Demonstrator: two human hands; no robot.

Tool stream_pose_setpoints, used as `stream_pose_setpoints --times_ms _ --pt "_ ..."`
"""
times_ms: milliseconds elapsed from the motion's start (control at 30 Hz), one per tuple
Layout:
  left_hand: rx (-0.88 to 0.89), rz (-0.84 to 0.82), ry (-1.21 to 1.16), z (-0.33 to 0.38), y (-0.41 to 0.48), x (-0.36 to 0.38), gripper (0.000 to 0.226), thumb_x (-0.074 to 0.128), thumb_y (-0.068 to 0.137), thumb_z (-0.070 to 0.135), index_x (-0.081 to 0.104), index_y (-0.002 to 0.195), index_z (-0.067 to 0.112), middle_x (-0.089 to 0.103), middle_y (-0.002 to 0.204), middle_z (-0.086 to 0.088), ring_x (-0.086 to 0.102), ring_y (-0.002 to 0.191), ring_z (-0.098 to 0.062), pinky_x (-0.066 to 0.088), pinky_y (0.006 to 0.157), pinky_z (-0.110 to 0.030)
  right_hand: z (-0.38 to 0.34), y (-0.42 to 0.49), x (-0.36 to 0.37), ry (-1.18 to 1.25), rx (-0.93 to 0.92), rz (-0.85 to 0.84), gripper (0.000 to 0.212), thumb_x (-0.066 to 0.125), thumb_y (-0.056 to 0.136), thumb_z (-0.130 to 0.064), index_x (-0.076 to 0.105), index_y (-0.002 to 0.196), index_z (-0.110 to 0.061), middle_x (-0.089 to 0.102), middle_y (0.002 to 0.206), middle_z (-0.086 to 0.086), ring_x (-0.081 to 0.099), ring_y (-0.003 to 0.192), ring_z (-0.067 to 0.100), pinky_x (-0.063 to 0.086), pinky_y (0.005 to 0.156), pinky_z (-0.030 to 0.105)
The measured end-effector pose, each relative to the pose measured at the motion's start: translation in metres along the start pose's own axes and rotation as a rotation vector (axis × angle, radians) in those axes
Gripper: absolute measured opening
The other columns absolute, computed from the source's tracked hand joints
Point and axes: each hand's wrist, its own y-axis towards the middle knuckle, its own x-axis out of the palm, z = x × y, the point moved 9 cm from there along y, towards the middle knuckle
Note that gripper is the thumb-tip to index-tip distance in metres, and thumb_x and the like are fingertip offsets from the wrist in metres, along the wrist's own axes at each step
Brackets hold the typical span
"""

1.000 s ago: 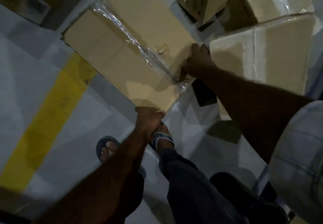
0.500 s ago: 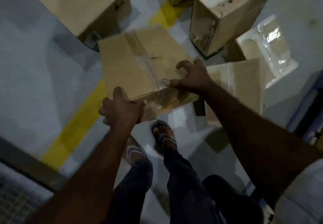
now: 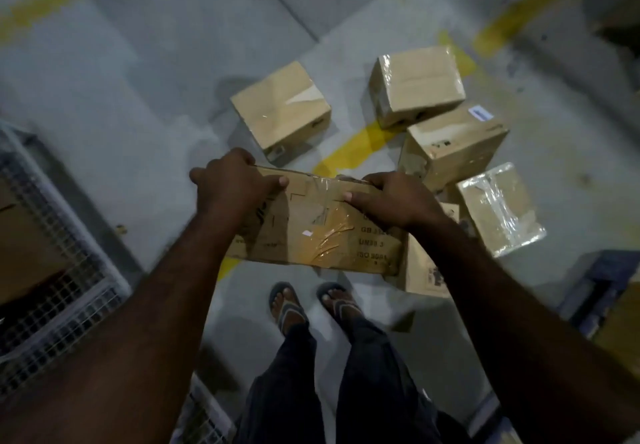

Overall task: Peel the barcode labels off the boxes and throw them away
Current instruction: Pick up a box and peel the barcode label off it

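I hold a taped cardboard box (image 3: 311,232) up in front of me with both hands, its printed side facing me. My left hand (image 3: 232,183) grips its top left edge, fingers curled over the far side. My right hand (image 3: 391,199) grips the top right edge in the same way. A small white scrap of label (image 3: 307,233) sits on the near face beside shiny tape. Farther right, a box on the floor (image 3: 453,145) carries a white and blue label (image 3: 480,112) on its top.
Several more cardboard boxes lie on the grey floor: one ahead (image 3: 280,107), one far right (image 3: 415,86), a plastic-wrapped one (image 3: 498,208). A wire mesh cage (image 3: 52,260) stands at the left. Yellow floor lines (image 3: 353,149) cross the floor. My sandalled feet (image 3: 311,305) are below.
The box has been lifted off the floor and turned so its printed side faces me. Both hands moved to its top edge. The view pulled back, showing more boxes.
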Motion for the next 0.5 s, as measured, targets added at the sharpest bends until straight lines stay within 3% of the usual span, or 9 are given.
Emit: stream_pose_setpoints --times_ms 167,400,500 --pt "-0.063 0.096 -0.026 -0.008 -0.065 -0.088 0.066 0.073 0.075 0.06 0.059 0.124 0.019 0.065 0.122 -0.011 0.051 0.12 -0.034 0.031 0.1 -0.04 -0.071 -0.052 -0.047 -0.043 -0.121 0.059 0.069 0.047 0.064 -0.085 0.072 0.098 -0.03 0.073 0.076 -0.001 0.07 0.073 0.021 0.058 0.076 0.041" --pt "-0.219 0.291 -0.128 -0.048 -0.167 -0.2 0.066 0.071 0.073 0.065 0.061 0.122 0.021 0.067 0.119 -0.01 0.058 0.114 -0.033 0.043 0.101 -0.045 -0.198 -0.114 -0.1 -0.256 -0.389 0.023 0.063 0.048 0.074 -0.083 0.073 0.101 -0.031 0.073 0.09 -0.004 0.067 0.089 0.022 0.055 0.083 0.04" --pt "-0.347 0.363 -0.196 -0.081 -0.219 -0.238 0.08 0.064 0.064 0.079 0.06 0.123 0.025 0.069 0.112 -0.007 0.062 0.106 -0.034 0.052 0.091 -0.045 -0.26 -0.143 -0.109 -0.332 -0.504 0.012 0.064 0.048 0.07 -0.086 0.071 0.088 -0.029 0.071 0.086 -0.004 0.066 0.085 0.022 0.056 0.079 0.037"
